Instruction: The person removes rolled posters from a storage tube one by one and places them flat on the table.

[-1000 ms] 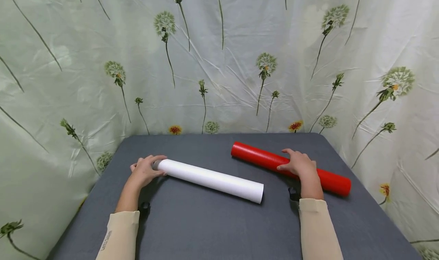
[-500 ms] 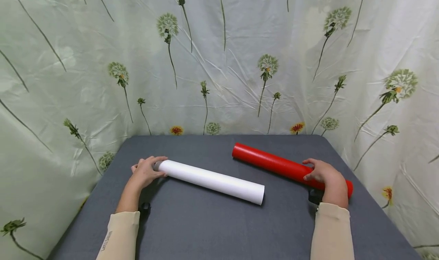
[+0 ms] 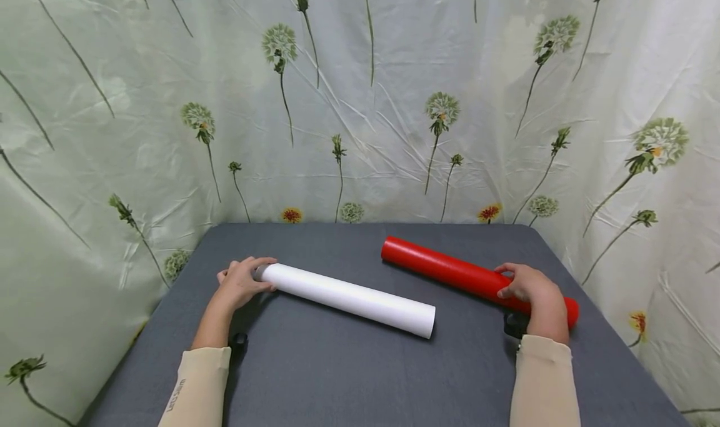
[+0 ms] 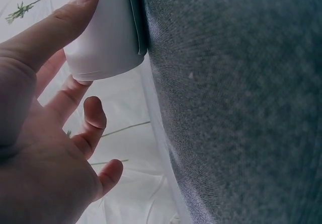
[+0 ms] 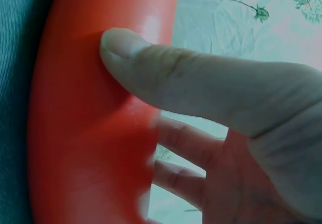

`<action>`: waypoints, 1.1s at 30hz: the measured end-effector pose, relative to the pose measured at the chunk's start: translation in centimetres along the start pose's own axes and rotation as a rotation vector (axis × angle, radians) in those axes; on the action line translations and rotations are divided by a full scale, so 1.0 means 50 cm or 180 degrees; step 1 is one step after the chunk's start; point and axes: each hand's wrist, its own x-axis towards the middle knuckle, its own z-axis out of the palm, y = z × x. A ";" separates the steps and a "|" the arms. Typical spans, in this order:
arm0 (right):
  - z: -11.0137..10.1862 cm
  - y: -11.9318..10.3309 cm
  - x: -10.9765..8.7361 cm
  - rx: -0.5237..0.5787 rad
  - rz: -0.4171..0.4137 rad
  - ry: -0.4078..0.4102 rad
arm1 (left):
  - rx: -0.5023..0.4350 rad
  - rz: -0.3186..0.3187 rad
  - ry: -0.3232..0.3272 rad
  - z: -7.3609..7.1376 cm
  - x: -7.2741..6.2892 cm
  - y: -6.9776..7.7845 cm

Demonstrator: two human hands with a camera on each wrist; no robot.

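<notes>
A white roll (image 3: 349, 299) lies slantwise on the grey table (image 3: 337, 377), left of the middle. My left hand (image 3: 240, 283) holds its left end; in the left wrist view the thumb (image 4: 60, 27) lies on the white roll (image 4: 103, 38), with fingers behind it and two fingers free of it. Further back on the right is a glossy red roll (image 3: 439, 261), also slanted. My right hand (image 3: 534, 289) grips it toward its right end. In the right wrist view the thumb (image 5: 146, 73) rests on the near side of the red roll (image 5: 90, 148), and the other fingers reach behind it, their tips hidden.
A pale curtain (image 3: 382, 114) printed with dandelions hangs behind and at both sides of the table. Dark wrist devices show below my left wrist (image 3: 239, 342) and by my right wrist (image 3: 514, 324). Bare tabletop separates the two rolls.
My right hand has slid right along the red roll toward its right end, then stayed nearly still. The left hand keeps its hold on the white roll. Both rolls lie about where they were.
</notes>
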 end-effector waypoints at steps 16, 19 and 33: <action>0.038 -0.038 0.051 -0.0217 0.0077 0.0473 | 0.0002 -0.0027 -0.0030 0.000 -0.003 -0.003; 0.051 -0.046 0.063 -0.0268 0.0032 0.0590 | -0.0014 -0.0038 -0.0041 0.000 -0.004 -0.003; 0.078 -0.105 0.126 -0.0390 -0.0235 0.1062 | -0.0118 -0.0016 -0.0064 0.002 0.001 -0.005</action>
